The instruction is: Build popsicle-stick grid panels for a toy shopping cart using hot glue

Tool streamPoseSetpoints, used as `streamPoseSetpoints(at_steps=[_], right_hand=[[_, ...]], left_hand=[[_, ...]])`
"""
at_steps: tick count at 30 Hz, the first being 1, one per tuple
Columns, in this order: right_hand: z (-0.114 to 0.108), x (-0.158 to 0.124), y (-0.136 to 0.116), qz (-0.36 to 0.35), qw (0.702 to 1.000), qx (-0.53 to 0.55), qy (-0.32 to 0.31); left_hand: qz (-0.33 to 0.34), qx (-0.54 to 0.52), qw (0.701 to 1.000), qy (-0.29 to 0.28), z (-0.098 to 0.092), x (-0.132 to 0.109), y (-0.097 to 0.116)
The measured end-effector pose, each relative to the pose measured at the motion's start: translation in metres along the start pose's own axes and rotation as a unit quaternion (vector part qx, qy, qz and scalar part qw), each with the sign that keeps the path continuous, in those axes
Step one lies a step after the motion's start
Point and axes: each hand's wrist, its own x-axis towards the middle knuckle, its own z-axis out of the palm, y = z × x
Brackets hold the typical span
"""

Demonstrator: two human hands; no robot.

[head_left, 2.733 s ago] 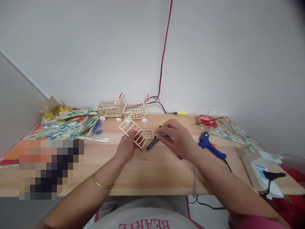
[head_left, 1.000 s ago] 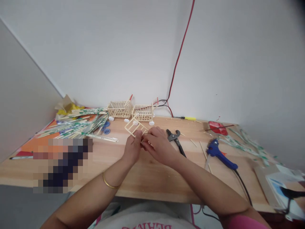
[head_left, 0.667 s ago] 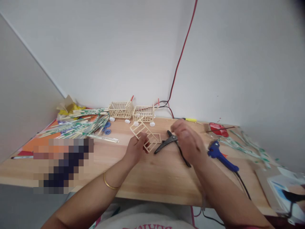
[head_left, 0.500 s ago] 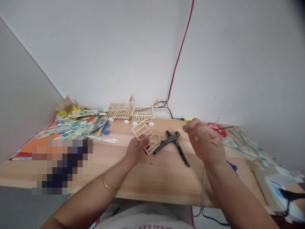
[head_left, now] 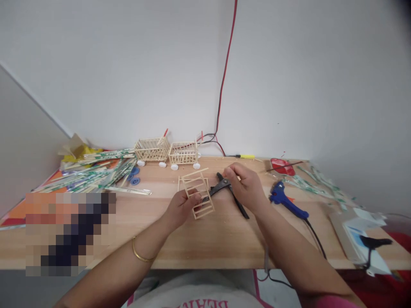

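Note:
My left hand [head_left: 182,207] grips a small open frame of thin wooden sticks [head_left: 203,209], tilted above the table, thumb across its bars. To its right my right hand [head_left: 244,185] is closed in a pinch; anything between its fingertips is too small to make out. Beneath and beside that hand lie black-handled pliers [head_left: 221,185], jaws spread, partly hidden by the hand. Behind, against the wall, stand two stick-built carts, a larger cart [head_left: 151,150] and a smaller cart [head_left: 183,153], with white wheels and red-tipped handles.
Wrapped chopsticks [head_left: 96,174] lie heaped at the left by blue wheels [head_left: 135,181]. A blue glue gun [head_left: 287,202] with a black cord rests at the right. Beyond it are a red packet [head_left: 282,167], torn wrappers [head_left: 316,188] and a cardboard box [head_left: 342,231]. A yellow-handled tool [head_left: 247,156] lies along the wall.
My right hand has come down and left toward the pliers and the frame, uncovering the glue gun. My left hand has turned the stick frame more upright. The whole view has shifted slightly.

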Motion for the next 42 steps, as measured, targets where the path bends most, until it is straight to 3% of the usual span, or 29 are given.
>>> streamPoseSetpoints(at_steps=[4,9,11,13,16,20,23,25,27,30,32,34,37,42], right_hand=[[0.004,0.001,0.005,0.082,0.994,0.062,0.022],[-0.01,-0.003,0.026,0.15,0.979,0.13,0.035],[-0.019,-0.007,0.03,0.147,0.978,0.146,-0.01],[-0.027,-0.012,0.03,0.145,0.967,0.186,-0.093],[-0.029,-0.019,0.025,0.173,0.908,0.336,-0.181],[-0.023,-0.021,0.015,0.239,0.803,0.515,-0.18],[-0.017,-0.019,0.012,0.264,0.775,0.549,-0.168],[-0.014,-0.018,0.016,0.275,0.777,0.545,-0.155],[-0.01,-0.017,0.023,0.285,0.797,0.513,-0.14],[-0.004,-0.016,0.032,0.27,0.87,0.39,-0.136],[0.0,-0.013,0.031,0.223,0.922,0.284,-0.141],[0.005,-0.01,0.026,0.166,0.952,0.209,-0.153],[0.016,-0.004,0.015,0.137,0.958,0.177,-0.182],[0.041,-0.001,0.008,0.163,0.926,0.25,-0.23]], left_hand=[[-0.035,-0.044,0.998,0.03,0.002,0.0,0.003],[-0.058,-0.152,0.976,0.146,-0.004,0.005,0.008],[-0.035,-0.194,0.963,0.182,-0.007,0.007,0.011],[-0.015,-0.234,0.955,0.183,-0.01,0.01,0.014],[-0.004,-0.258,0.951,0.171,-0.012,0.012,0.016],[-0.006,-0.248,0.953,0.175,-0.011,0.013,0.013],[-0.011,-0.242,0.954,0.179,-0.01,0.013,0.01],[-0.014,-0.242,0.953,0.18,-0.011,0.014,0.009],[-0.018,-0.245,0.953,0.179,-0.012,0.015,0.009],[-0.025,-0.253,0.951,0.177,-0.013,0.016,0.009],[-0.028,-0.255,0.95,0.178,-0.012,0.016,0.009],[-0.031,-0.247,0.952,0.18,-0.011,0.015,0.008],[-0.039,-0.215,0.959,0.18,-0.008,0.013,0.006],[-0.066,-0.148,0.977,0.141,-0.006,0.008,0.0]])
